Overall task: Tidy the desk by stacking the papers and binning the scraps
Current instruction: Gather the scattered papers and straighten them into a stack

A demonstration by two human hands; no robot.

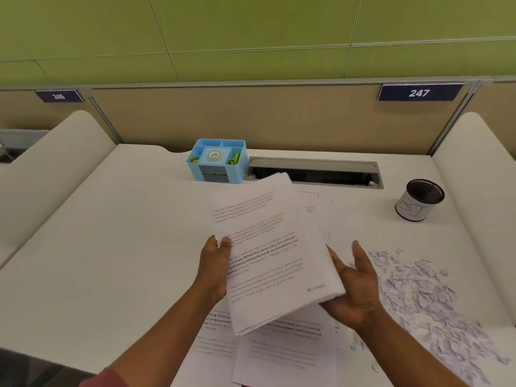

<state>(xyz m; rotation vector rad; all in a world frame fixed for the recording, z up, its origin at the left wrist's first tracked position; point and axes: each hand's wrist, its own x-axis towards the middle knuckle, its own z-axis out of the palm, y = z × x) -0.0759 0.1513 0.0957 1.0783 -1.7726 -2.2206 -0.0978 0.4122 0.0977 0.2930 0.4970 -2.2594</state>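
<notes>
Just above the middle of the white desk (111,247), a stack of printed papers (273,247) is held up off the surface, tilted with its far end leaning left. The left hand (215,270) grips the stack's left edge, thumb on the top sheet and fingers curled underneath. The right hand (356,289) lies along the right edge near the lower corner, palm turned inward and fingers spread and mostly straight, touching the side of the stack rather than wrapping it.

Under the raised stack, more loose sheets (279,356) lie overlapped on the desk near the front edge, and another pale sheet (315,210) shows behind the stack toward the back. To the right, a wide heap of torn scraps (430,303) spreads from beside the right hand out to the desk's near right edge. A small black mesh bin (420,199) with a white label stands upright at the far right, well apart from the scraps.

At the back, a blue organizer (217,160) holds a roll of tape (214,155) in its middle compartment and small green items on either side. Just beside it on the right is an open cable slot (312,171) in the desk. A tan divider (251,115) behind carries the number plates 246 (58,96) and 247 (418,93).
</notes>
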